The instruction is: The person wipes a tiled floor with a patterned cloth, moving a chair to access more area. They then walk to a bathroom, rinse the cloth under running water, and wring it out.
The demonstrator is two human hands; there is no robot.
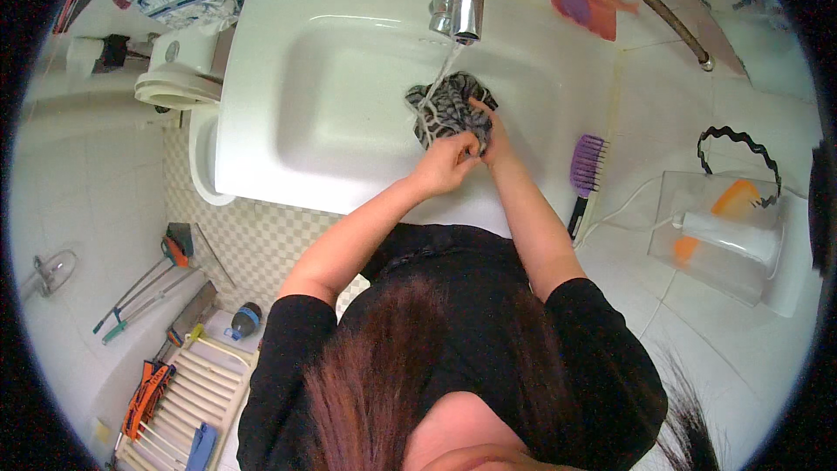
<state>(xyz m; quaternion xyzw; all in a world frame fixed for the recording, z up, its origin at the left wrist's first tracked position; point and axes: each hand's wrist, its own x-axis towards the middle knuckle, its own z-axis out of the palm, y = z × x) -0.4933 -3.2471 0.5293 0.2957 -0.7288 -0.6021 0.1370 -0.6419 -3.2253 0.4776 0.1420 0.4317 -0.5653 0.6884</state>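
Observation:
A bunched, wet grey-and-black patterned cloth [451, 104] is held over the basin of a white washbasin [294, 186]. Water runs onto it from a chrome faucet [466, 13]. My left hand [446, 160] grips the cloth's near edge with curled fingers. From the right side, my right hand [497, 137] holds the same cloth, its fingers partly hidden in the folds. Both hands are close together, just beyond the basin's near rim.
A purple hairbrush [587, 167] lies on the right rim. Farther right, a clear plastic box [713, 275] holds a white appliance. A pink fish-shaped item [585, 0] is at the back right. A toilet [180, 88] stands at left, a slatted rack [203, 379] lower left.

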